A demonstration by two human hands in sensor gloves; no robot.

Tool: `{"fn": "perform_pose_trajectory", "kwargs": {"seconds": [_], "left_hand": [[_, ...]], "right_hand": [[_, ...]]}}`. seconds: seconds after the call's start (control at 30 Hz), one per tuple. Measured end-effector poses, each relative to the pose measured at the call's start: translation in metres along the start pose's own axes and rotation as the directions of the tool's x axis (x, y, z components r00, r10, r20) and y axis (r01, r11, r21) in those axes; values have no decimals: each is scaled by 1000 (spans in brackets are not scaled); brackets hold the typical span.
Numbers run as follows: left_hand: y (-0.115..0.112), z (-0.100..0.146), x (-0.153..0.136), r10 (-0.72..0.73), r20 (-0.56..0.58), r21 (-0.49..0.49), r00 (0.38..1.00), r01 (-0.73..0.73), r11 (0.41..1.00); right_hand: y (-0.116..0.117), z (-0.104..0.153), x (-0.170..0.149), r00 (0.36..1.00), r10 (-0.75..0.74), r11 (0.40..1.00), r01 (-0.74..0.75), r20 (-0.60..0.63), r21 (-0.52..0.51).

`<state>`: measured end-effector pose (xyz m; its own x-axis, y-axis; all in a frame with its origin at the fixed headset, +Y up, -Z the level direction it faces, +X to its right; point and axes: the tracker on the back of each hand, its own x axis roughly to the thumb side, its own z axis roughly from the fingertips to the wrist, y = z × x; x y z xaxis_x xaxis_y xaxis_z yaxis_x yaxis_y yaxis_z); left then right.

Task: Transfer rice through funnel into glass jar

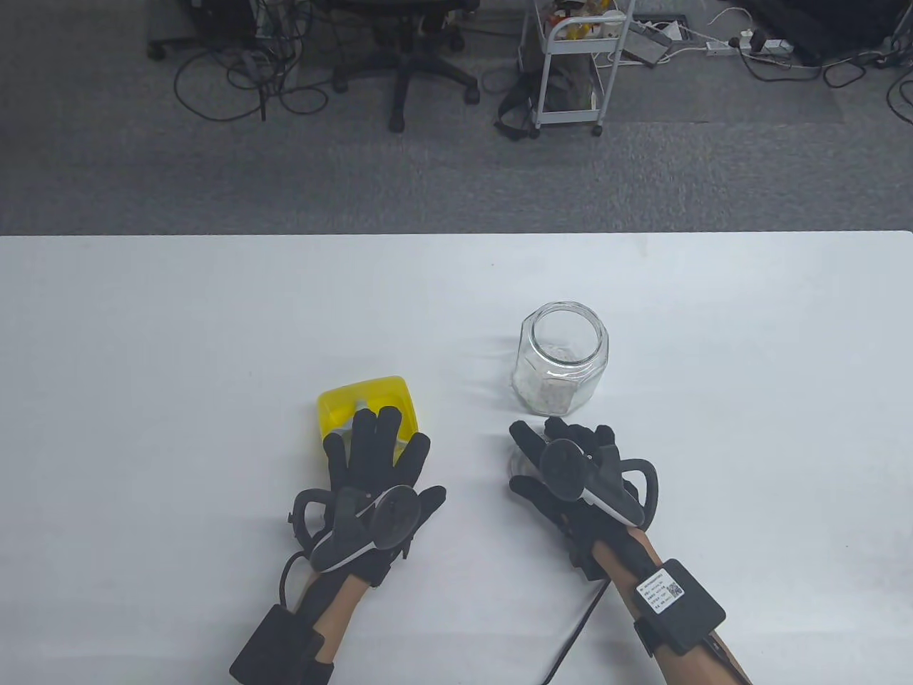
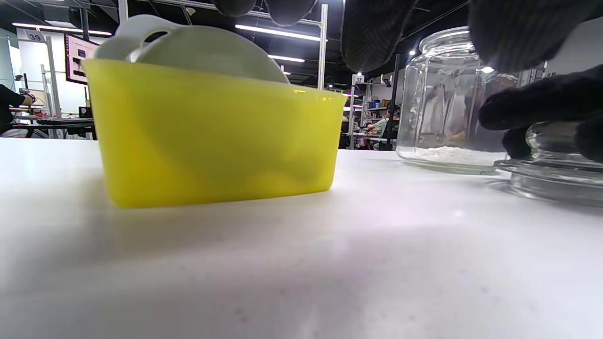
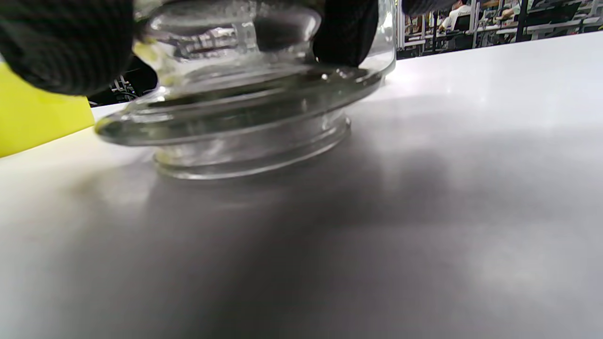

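A white table (image 1: 214, 321) carries everything; a yellow tub (image 1: 365, 404) sits a little toward seven o'clock of its centre, a pale funnel (image 2: 198, 49) rising above the tub's rim, and a lidless glass jar (image 1: 561, 357) stands upright toward three o'clock of the tub, well apart from it, with a thin layer of white rice (image 2: 447, 153) on its bottom. A glass lid (image 3: 235, 117) rests on the tabletop just at six o'clock of the jar, knob upward.
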<state>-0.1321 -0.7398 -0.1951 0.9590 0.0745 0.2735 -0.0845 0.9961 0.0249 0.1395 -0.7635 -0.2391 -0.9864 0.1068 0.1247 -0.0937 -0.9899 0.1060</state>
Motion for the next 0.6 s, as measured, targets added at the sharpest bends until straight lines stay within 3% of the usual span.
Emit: {"fn": "perform_pose_trajectory", "kwargs": {"seconds": [0.43, 0.6], "left_hand": [[0, 0, 1, 4, 6, 1, 1000, -4, 1000], [0, 0, 1, 3, 9, 3, 1000, -3, 1000]], "right_hand": [[-3, 1, -3, 1000, -9, 999, 10, 10, -47], [-16, 5, -11, 994, -110, 982, 111, 17, -153]]}}
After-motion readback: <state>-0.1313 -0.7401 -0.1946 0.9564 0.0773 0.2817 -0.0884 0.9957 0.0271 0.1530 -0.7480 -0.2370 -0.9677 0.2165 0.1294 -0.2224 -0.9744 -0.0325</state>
